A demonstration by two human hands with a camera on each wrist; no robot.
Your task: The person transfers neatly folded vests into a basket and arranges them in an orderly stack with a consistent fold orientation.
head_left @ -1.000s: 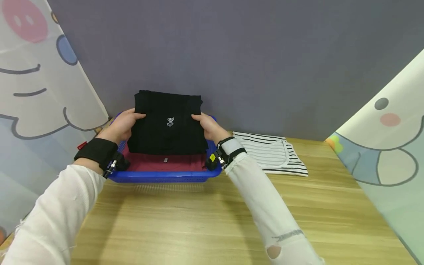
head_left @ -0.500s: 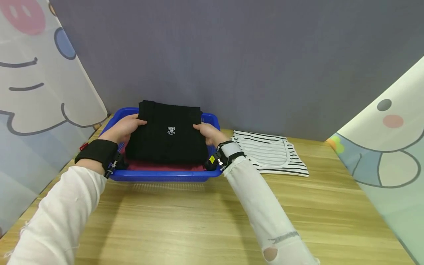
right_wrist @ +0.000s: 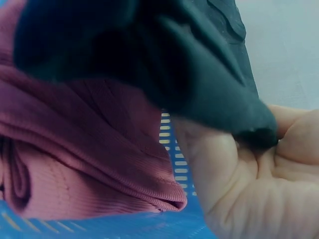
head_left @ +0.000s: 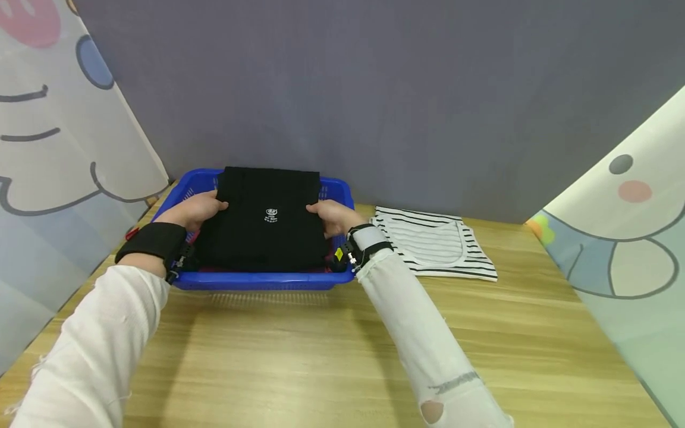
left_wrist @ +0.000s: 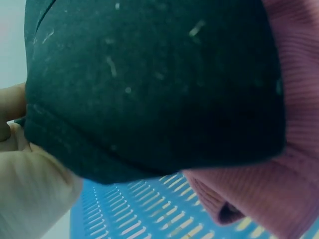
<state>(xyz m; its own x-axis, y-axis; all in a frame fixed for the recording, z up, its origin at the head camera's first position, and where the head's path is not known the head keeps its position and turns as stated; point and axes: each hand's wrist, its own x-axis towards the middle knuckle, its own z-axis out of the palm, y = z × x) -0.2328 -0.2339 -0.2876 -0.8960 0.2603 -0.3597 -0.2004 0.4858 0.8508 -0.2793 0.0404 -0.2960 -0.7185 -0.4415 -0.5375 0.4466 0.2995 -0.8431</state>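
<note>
Two hands, left hand [head_left: 194,209] and right hand [head_left: 332,215], grip one folded black shirt [head_left: 266,217] over one maroon garment [right_wrist: 75,144] (mostly hidden) in one blue basket [head_left: 257,280]; one striped shirt [head_left: 433,244] lies beside it on the counter [head_left: 299,351].

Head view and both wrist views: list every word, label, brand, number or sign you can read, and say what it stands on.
No text can be read in any view.
Black folded garment: small white logo with tiny lines beneath, too small to read.
Right sleeve: grey mark near the tear, blurred.
Right wrist strap: yellow tag, too small.
Side panels: cartoon drawings only.
Wrist views: no markings show.
</note>
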